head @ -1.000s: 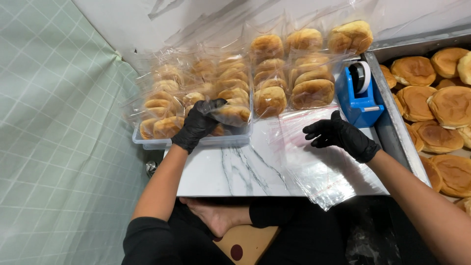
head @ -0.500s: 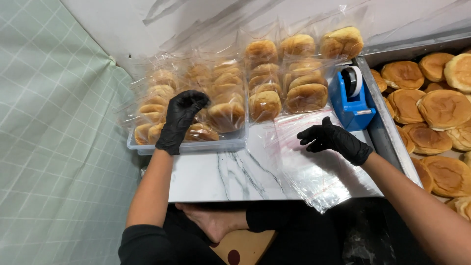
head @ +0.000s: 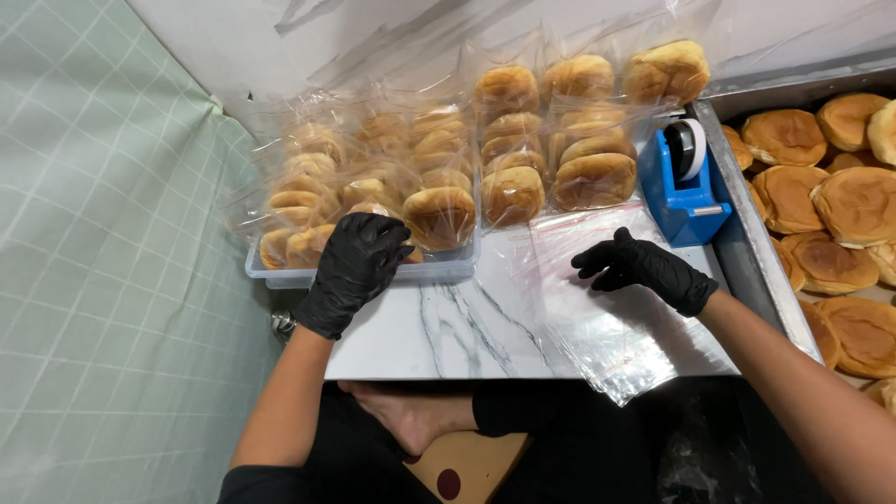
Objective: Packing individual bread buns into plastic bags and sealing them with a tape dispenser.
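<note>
Both hands wear black gloves. My left hand (head: pixel 357 268) rests over the front rim of a clear plastic tub (head: pixel 439 272) packed with bagged buns (head: pixel 439 215), fingers curled on a bag at the tub's front left. My right hand (head: pixel 644 269) lies with fingers spread on a stack of empty clear plastic bags (head: pixel 597 327) spread on the white marble-patterned board (head: pixel 448 327). It holds nothing.
A blue tape dispenser (head: pixel 686 187) stands right of the bags. A metal tray (head: pixel 747 252) with several loose buns (head: pixel 854 201) fills the right side. More bagged buns (head: pixel 579 140) lean on the back wall. Green checked cloth (head: pixel 103 280) covers the left.
My left hand has come down from the top of the bagged buns to the tub's front rim. My right hand stays on the empty bags.
</note>
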